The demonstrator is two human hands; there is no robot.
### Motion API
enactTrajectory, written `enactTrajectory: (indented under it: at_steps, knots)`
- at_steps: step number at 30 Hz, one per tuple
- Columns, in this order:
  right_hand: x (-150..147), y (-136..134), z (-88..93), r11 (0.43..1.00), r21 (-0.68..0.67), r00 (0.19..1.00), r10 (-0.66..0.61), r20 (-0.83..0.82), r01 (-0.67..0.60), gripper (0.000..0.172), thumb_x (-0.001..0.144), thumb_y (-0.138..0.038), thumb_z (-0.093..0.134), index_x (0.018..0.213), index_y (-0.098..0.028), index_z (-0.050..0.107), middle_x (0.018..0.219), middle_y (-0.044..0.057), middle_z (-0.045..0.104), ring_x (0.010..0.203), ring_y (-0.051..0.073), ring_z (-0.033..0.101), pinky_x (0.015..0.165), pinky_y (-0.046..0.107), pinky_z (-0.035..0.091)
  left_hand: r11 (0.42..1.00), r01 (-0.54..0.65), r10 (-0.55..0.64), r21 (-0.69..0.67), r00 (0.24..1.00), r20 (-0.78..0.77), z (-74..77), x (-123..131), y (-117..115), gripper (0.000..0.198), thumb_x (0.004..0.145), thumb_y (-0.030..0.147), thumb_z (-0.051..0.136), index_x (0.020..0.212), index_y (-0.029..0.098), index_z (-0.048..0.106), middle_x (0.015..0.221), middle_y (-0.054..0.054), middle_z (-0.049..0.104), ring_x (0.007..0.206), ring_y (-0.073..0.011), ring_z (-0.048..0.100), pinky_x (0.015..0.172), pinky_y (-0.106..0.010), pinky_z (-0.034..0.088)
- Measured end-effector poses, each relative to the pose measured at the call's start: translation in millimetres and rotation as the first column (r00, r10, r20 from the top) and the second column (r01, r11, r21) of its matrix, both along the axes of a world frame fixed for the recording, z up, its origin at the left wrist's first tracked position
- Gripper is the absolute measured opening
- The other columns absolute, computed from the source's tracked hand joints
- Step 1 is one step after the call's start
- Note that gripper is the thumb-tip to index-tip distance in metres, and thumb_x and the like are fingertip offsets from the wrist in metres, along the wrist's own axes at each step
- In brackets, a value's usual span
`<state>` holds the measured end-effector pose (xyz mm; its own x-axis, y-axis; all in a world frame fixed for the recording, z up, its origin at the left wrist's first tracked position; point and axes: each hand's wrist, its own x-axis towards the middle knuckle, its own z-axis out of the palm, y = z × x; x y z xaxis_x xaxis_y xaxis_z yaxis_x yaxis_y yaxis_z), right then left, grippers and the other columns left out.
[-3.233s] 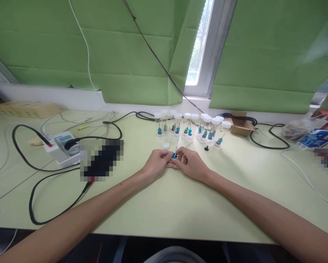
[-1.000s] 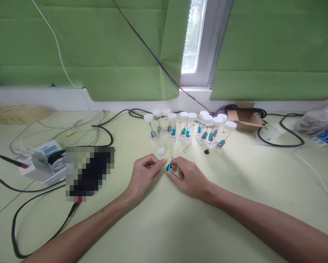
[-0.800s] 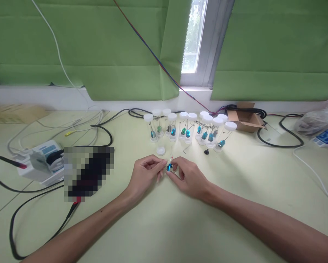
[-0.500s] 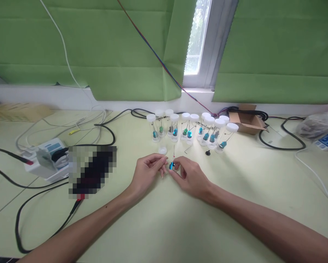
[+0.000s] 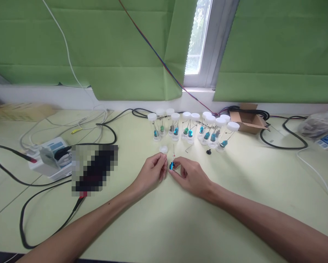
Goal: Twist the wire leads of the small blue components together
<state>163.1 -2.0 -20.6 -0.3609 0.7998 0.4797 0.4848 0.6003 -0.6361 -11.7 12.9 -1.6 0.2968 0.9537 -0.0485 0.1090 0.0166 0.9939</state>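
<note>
My right hand pinches a small shiny blue metal part between thumb and fingertips. A thin upright rod with a red spot rises from it. Just to its left, my left hand is closed, thumb pressed against the bent fingers. Whether anything is between those fingertips, I cannot make out. A round white cap lies right behind my left fingertips. Beyond my right hand are a small L-shaped hex key and a black knob-like piece.
Several clear tubes with white lids, holding blue or green parts on wires, stand at the back. An open cardboard box is behind them on the right. To the left are a white device, black cables and a pixelated dark object.
My left fingers have drawn together from a looser, more spread pose. My right hand keeps its pinch on the blue part. The view has shifted slightly.
</note>
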Motion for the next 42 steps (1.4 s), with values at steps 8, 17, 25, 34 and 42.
enactTrajectory:
  at_steps: [8,17,25,34,42]
  knots:
    - [-0.1,-0.4,-1.6,0.999,0.049,0.997,0.027,-0.075,-0.023,0.011,0.088,-0.026,0.057,0.096,-0.020,0.057,0.076,0.001,0.065,0.053,0.009,0.056,0.055,0.022,0.048,0.997,0.074,-0.074,-0.002,0.997,-0.037,1.5,0.5,-1.3,0.044,0.092,0.054,0.043,0.068,0.018,0.048,0.050,0.004,0.043,0.044,-0.0088,0.036,0.046,-0.022,0.029]
    - [0.2,-0.9,1.1,0.999,0.048,0.992,0.027,-0.126,-0.021,0.008,0.086,-0.023,0.058,0.093,-0.020,0.056,0.075,0.001,0.064,0.055,0.010,0.057,0.056,0.023,0.050,0.996,0.094,-0.094,-0.005,0.995,-0.026,-0.3,0.6,-1.7,0.042,0.092,0.053,0.043,0.068,0.019,0.047,0.049,0.004,0.043,0.045,-0.0086,0.034,0.046,-0.022,0.027]
    - [0.3,-0.9,2.6,0.998,0.054,0.989,0.032,-0.146,-0.025,0.012,0.085,-0.022,0.058,0.096,-0.019,0.058,0.077,0.003,0.063,0.056,0.011,0.056,0.055,0.025,0.050,0.995,0.058,-0.052,0.077,0.996,-0.077,0.0,3.5,-6.2,0.040,0.094,0.049,0.042,0.068,0.019,0.046,0.052,0.005,0.041,0.047,-0.0090,0.033,0.047,-0.023,0.027]
    - [2.0,0.8,3.4,0.995,0.074,0.981,0.085,-0.172,-0.073,0.015,0.087,-0.023,0.058,0.101,-0.018,0.062,0.079,0.004,0.062,0.062,0.012,0.057,0.055,0.025,0.051,0.975,0.024,0.016,0.221,0.985,-0.174,-2.3,4.4,-7.2,0.039,0.095,0.046,0.040,0.067,0.019,0.041,0.060,0.005,0.036,0.054,-0.0099,0.031,0.052,-0.024,0.028]
    - [2.4,1.9,-0.2,0.990,0.103,0.978,0.118,-0.171,-0.101,0.015,0.088,-0.024,0.059,0.102,-0.019,0.062,0.081,0.004,0.061,0.064,0.013,0.057,0.057,0.026,0.051,0.939,0.033,0.079,0.341,0.948,-0.308,-0.4,2.9,-8.8,0.036,0.096,0.040,0.038,0.068,0.019,0.040,0.064,0.004,0.040,0.059,-0.0105,0.032,0.056,-0.025,0.028]
